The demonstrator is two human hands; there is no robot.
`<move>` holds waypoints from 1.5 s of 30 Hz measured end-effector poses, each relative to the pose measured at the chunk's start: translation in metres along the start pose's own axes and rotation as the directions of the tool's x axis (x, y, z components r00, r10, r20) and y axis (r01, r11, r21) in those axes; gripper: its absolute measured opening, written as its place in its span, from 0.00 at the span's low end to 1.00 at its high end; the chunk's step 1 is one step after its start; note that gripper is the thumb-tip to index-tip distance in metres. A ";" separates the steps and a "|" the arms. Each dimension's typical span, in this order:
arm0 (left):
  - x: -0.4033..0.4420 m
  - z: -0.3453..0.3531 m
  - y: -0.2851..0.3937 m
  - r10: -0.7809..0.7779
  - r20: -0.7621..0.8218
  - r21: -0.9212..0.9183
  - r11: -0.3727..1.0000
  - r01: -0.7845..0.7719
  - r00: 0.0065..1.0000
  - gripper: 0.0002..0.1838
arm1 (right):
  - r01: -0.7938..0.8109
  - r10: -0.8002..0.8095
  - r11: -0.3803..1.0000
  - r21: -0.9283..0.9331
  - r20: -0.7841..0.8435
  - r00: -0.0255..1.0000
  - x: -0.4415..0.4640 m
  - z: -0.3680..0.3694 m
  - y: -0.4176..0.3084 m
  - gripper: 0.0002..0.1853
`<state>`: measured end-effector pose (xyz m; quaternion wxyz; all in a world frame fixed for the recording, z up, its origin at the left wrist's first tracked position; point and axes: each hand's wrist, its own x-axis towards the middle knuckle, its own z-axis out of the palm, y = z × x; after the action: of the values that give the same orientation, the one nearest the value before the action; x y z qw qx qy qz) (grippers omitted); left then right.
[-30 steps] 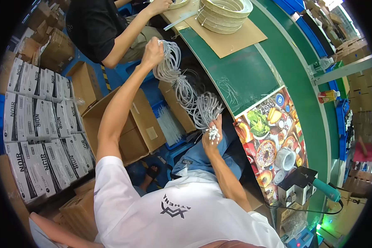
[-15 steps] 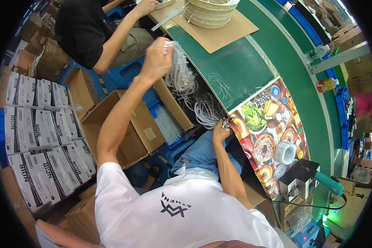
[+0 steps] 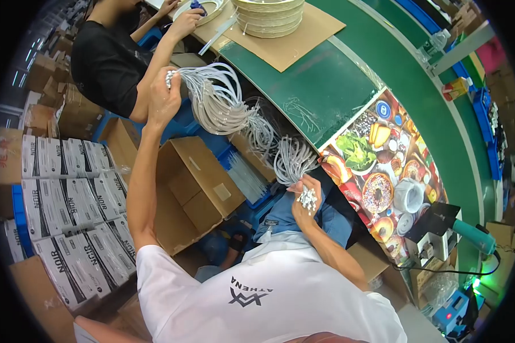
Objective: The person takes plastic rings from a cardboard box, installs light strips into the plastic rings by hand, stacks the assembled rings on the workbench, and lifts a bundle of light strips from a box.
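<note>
A long bundle of thin white cables (image 3: 214, 106) hangs in loops between my two hands. My left hand (image 3: 165, 98), raised and stretched out to the left, is closed around one end, with small white tips showing at the fingers. In front of my lap, my right hand (image 3: 306, 201) is closed around the other end, where a cluster of white tips pokes out. The middle of the bundle sags beside the table edge. A few thin loose strands (image 3: 301, 113) lie on the green table top (image 3: 326, 80).
An open cardboard box (image 3: 197, 191) stands left of my legs, beside a blue tray with clear sticks (image 3: 246, 174). Packs marked NOIR (image 3: 74, 200) are stacked farther left. A food-print mat (image 3: 377, 191) and a teal-handled tool (image 3: 474, 235) are right. A co-worker (image 3: 111, 63) sits ahead.
My left hand has swung left, drawing the cable bundle out into a longer span. My right hand has lifted slightly away from the table edge and turned, showing the white tips.
</note>
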<state>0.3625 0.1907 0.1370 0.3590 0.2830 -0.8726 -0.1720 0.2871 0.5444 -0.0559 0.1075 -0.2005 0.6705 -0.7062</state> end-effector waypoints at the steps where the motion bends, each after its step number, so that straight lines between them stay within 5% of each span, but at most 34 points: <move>1: 0.001 -0.001 -0.002 0.017 -0.004 0.036 0.999 -0.017 1.000 0.10 | -0.007 0.007 1.000 -0.001 -0.012 1.000 -0.001 -0.001 0.003 0.15; 4: 0.000 0.005 -0.014 -0.050 -0.087 -0.072 0.996 0.044 0.995 0.07 | 0.129 -0.132 0.973 -0.193 -0.004 0.991 0.014 0.004 0.009 0.12; 6: -0.003 0.007 -0.014 -0.033 -0.091 -0.097 0.995 0.024 0.995 0.06 | 0.411 -0.385 0.837 -0.363 0.145 0.912 0.024 0.017 0.003 0.08; 9: -0.005 0.001 0.005 0.140 -0.056 -0.035 0.989 -0.142 0.989 0.07 | 0.356 -0.240 0.906 -0.230 0.414 0.878 0.024 0.035 0.033 0.10; 10: -0.008 -0.001 0.006 0.149 -0.054 -0.036 0.988 -0.151 0.987 0.07 | 0.330 -0.206 0.925 -0.189 0.480 0.853 0.027 0.038 0.041 0.21; 12: -0.014 -0.004 0.005 0.114 0.009 0.015 0.993 -0.114 0.993 0.08 | 0.431 -0.376 0.880 -0.199 0.262 0.889 0.040 0.054 0.066 0.19; 14: -0.020 -0.014 -0.002 0.175 0.011 0.060 0.983 -0.176 0.984 0.08 | 0.172 -0.183 0.971 -0.167 -0.057 0.981 0.056 0.059 0.092 0.18; 16: -0.026 -0.027 -0.017 -0.199 0.057 -0.005 0.980 0.199 0.978 0.08 | 0.088 -0.106 0.906 -0.414 -0.020 0.994 0.066 0.041 0.102 0.18; 18: -0.028 -0.028 -0.040 -0.087 -0.003 -0.014 0.996 0.087 0.996 0.08 | 0.064 0.014 0.889 -0.454 0.167 0.986 0.067 0.018 0.094 0.17; 19: -0.030 -0.031 -0.041 -0.155 -0.001 -0.033 0.987 0.155 0.988 0.08 | 0.060 0.011 0.894 -0.445 0.155 0.988 0.063 0.017 0.087 0.17; 21: -0.028 -0.033 -0.034 -0.242 0.003 -0.086 0.967 0.241 0.970 0.08 | 0.331 -0.301 0.935 -0.128 0.213 0.930 0.053 0.012 0.069 0.15; 28: 0.006 -0.072 0.031 -0.083 -0.053 -0.194 0.978 0.071 0.995 0.07 | 0.333 -0.298 0.940 -0.068 0.307 0.904 -0.003 0.003 -0.074 0.07; 31: 0.014 -0.107 0.064 0.007 -0.034 -0.235 0.972 -0.015 0.999 0.07 | -0.036 -0.007 0.990 0.140 0.293 0.956 -0.007 -0.007 -0.114 0.09; 34: 0.021 -0.141 0.077 0.031 0.029 -0.133 0.991 -0.027 0.999 0.06 | -0.239 0.130 0.929 0.281 0.358 0.925 0.022 -0.025 -0.178 0.10; 35: 0.022 -0.149 0.076 0.017 0.026 -0.105 0.994 -0.015 1.000 0.06 | -0.199 0.101 0.956 0.215 0.395 0.913 0.033 -0.031 -0.194 0.12; 36: 0.023 -0.157 0.067 -0.018 0.048 -0.094 0.995 0.023 0.999 0.07 | -0.160 0.078 0.969 0.189 0.381 0.921 0.040 -0.037 -0.209 0.14; 38: 0.021 -0.172 0.040 -0.084 0.045 -0.060 0.994 0.087 0.995 0.06 | -0.332 0.286 0.920 0.208 0.224 0.932 0.058 -0.041 -0.249 0.13; 40: 0.011 -0.189 -0.006 -0.123 0.055 -0.107 0.986 0.128 0.991 0.06 | -0.154 0.190 0.957 0.246 -0.129 0.973 0.072 -0.034 -0.290 0.14; 42: -0.006 -0.206 -0.040 -0.144 0.065 -0.158 0.976 0.153 0.987 0.06 | 0.089 -0.047 0.968 0.233 -0.179 0.983 0.092 -0.052 -0.298 0.17; 45: -0.040 -0.227 -0.074 -0.287 0.059 -0.234 0.927 0.293 0.956 0.05 | 0.217 -0.143 0.934 0.283 -0.260 0.955 0.119 -0.067 -0.318 0.14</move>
<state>0.5776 0.1352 0.2339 0.3509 0.3614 -0.7981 -0.3306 0.1895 0.5795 0.2737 -0.0081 -0.1574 0.5383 -0.8279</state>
